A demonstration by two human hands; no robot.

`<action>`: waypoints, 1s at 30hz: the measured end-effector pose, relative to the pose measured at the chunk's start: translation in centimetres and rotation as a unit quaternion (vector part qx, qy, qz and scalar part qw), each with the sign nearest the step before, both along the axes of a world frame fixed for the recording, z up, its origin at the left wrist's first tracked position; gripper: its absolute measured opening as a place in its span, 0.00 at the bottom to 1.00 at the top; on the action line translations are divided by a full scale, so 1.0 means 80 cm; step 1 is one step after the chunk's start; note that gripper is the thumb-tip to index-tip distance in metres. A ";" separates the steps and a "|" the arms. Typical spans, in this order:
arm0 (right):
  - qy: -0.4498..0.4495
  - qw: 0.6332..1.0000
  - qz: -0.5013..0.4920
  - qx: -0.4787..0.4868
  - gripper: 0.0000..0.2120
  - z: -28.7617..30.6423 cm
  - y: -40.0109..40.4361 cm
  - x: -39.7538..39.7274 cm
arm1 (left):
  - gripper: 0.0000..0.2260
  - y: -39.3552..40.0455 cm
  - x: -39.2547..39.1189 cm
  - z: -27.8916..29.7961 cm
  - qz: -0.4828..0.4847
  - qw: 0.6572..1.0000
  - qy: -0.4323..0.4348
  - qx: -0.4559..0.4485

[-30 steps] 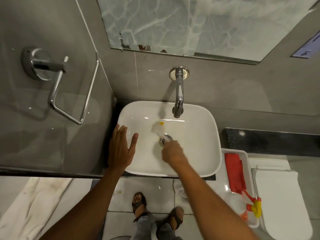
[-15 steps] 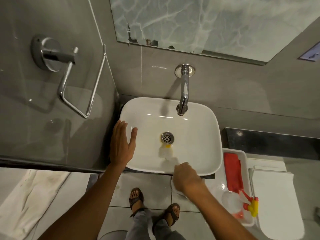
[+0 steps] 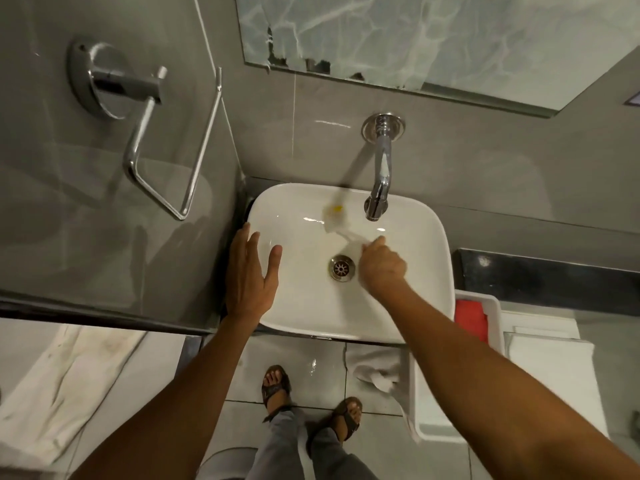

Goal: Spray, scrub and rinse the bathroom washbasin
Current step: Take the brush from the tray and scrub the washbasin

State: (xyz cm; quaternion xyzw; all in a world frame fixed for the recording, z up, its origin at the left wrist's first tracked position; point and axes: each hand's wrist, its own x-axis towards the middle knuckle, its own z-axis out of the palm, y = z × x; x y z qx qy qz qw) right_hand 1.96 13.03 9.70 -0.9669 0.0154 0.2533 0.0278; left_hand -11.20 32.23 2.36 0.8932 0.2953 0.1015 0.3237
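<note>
A white rectangular washbasin (image 3: 415, 306) sits below a chrome wall tap (image 3: 379, 188), with a metal drain (image 3: 341, 268) in its middle. My right hand (image 3: 382, 266) is inside the bowl, closed on the handle of a white scrub brush (image 3: 336, 218). The brush's blurred head, with a yellow spot, presses on the bowl's back wall left of the spout. My left hand (image 3: 251, 275) lies flat on the basin's left rim, fingers spread, holding nothing.
A white tray (image 3: 495, 317) right of the basin holds a red cloth (image 3: 471, 320). A chrome towel holder (image 3: 138, 129) juts from the left wall. A mirror (image 3: 415, 36) hangs above the tap. My sandalled feet (image 3: 311, 403) stand on the tiled floor beside a white rag (image 3: 377, 372).
My right hand has swept the brush from the bowl's near edge, past the drain, up to the back wall. The left hand has stayed on the rim.
</note>
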 end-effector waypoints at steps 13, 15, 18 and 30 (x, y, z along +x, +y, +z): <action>0.151 0.974 0.125 -0.117 0.18 0.020 -0.129 -0.153 | 0.43 0.001 -0.005 0.010 -0.033 0.999 0.015 -0.008; 0.160 0.969 0.169 -0.086 0.19 0.022 -0.088 -0.171 | 0.42 0.002 -0.005 0.010 -0.033 0.999 0.011 -0.009; 0.183 0.957 0.218 -0.055 0.20 0.018 -0.007 -0.179 | 0.41 0.002 -0.006 0.009 -0.036 0.999 0.007 0.005; 0.030 0.999 -0.041 0.011 0.20 0.003 0.004 -0.022 | 0.43 0.003 -0.003 0.000 -0.044 0.999 0.028 0.015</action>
